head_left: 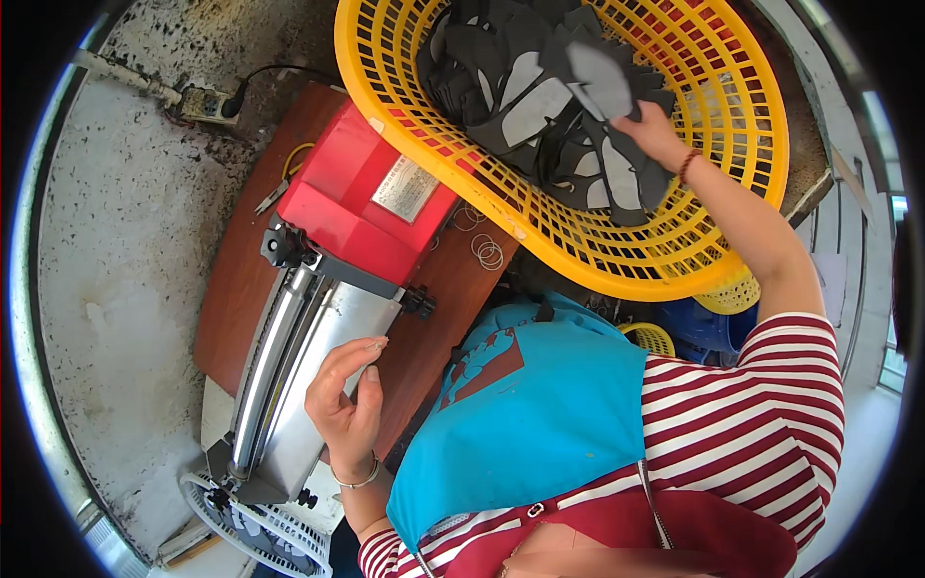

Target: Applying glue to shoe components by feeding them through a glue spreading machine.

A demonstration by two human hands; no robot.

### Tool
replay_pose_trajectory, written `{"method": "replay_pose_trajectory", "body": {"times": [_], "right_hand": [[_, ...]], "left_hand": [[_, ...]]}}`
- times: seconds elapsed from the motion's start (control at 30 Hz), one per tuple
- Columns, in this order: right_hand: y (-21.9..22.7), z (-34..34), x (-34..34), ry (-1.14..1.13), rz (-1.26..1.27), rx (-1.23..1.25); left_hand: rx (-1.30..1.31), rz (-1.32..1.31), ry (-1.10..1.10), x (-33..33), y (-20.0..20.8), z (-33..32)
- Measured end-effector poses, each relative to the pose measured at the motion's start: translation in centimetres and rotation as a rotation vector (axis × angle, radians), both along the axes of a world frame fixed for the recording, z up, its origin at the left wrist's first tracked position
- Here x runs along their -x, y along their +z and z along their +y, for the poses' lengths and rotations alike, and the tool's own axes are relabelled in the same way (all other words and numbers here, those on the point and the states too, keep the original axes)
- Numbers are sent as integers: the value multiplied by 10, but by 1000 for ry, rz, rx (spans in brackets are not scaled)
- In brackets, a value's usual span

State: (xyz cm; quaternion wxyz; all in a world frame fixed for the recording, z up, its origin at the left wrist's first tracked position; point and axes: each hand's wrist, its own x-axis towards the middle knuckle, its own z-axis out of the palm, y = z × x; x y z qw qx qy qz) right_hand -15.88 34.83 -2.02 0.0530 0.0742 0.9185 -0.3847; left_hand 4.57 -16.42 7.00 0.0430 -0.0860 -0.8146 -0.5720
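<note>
Pointing up-left lengthwise, a gray piece (599, 81) is pinched in the right hand (647, 130), left hand (349, 400) loosely curled.

Our right hand (657, 138), with a red bracelet (688, 168) at the wrist, pinches a blurred light-grey flat piece (599, 81) over a heap of dark and light-grey cut pieces (538, 108) in a yellow lattice basket (626, 286). Our left hand (349, 400), wearing a thin bangle (356, 475), has its fingers curled and thumb apart beside a red-and-silver roller machine (342, 299) on a brown tabletop (231, 299). There we see thin rings (488, 255) lying near the machine. We wear a blue apron (540, 405) over a striped top (742, 405); a white basket (303, 533) holds more grey pieces (252, 533).
</note>
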Motion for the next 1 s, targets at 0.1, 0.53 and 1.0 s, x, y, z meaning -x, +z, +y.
{"method": "replay_pose_trajectory", "body": {"times": [0.1,0.53,1.0], "right_hand": [[38,24,-14,-117,-283,128],[31,50,23,974,-232,-1233],[-47,-3,14,1266,3,-1345]], "left_hand": [[-39,-25,28,-5,-4,0],[-143,-98,9,-6,-22,15],[-54,-166,6,-18,-26,28]]}}
